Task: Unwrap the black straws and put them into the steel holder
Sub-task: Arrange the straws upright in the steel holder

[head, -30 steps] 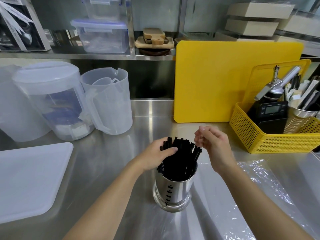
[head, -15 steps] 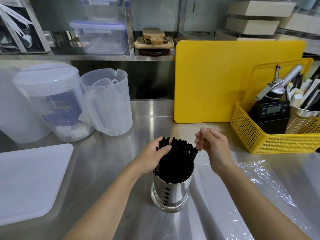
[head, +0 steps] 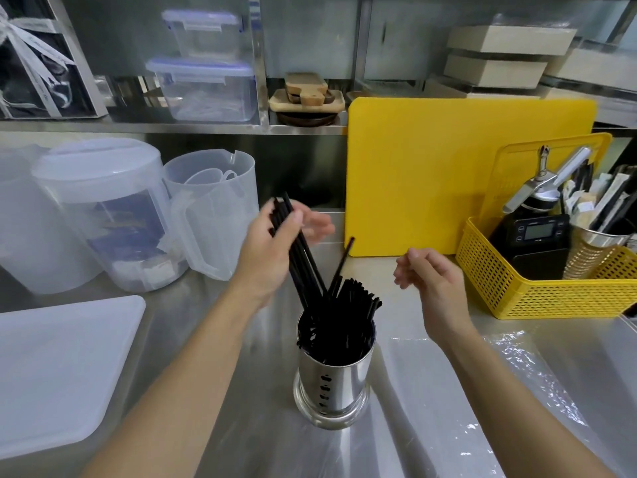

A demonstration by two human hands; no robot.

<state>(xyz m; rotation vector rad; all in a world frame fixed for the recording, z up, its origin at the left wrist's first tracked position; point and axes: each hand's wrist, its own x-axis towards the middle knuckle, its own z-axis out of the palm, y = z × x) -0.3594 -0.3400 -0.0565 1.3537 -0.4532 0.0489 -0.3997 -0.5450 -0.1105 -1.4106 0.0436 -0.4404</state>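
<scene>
Left hand (head: pixel 272 246): fingers clenched round a small bunch of straws (head: pixel 299 251), lifted partly out, lower ends inside the holder.
Right hand (head: pixel 431 281): empty, fingers loosely curled, to the right of the straw tops, touching none.
Holder (head: pixel 336 384): upright on the counter (head: pixel 213 339), below and between both hands, packed with straws.
Loose straw (head: pixel 343 262): tilts up between the hands.
Wrap (head: pixel 499 391): clear, flat under the right forearm.
</scene>
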